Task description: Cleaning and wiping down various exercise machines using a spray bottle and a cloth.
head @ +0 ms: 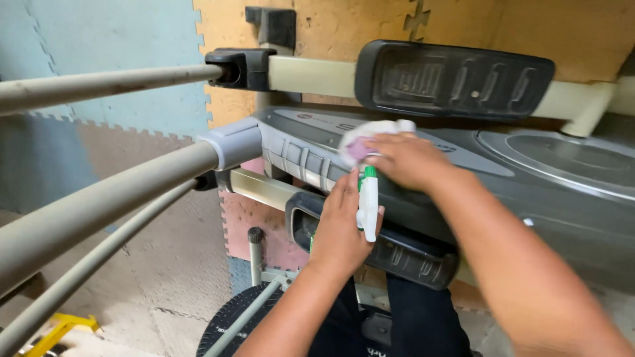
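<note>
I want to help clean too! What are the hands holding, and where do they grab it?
The left hand holds a spray bottle around its neck, below the trigger head. The right hand presses a cloth flat under its fingers on the machine.

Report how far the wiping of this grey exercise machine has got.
Done: nothing can be confirmed; no wiped patch stands out on the grey plastic machine housing. In hand: the right hand presses a white and pink cloth on the housing; the left hand holds a white spray bottle with green collar. Left: the black foot pedals look untouched.
</note>
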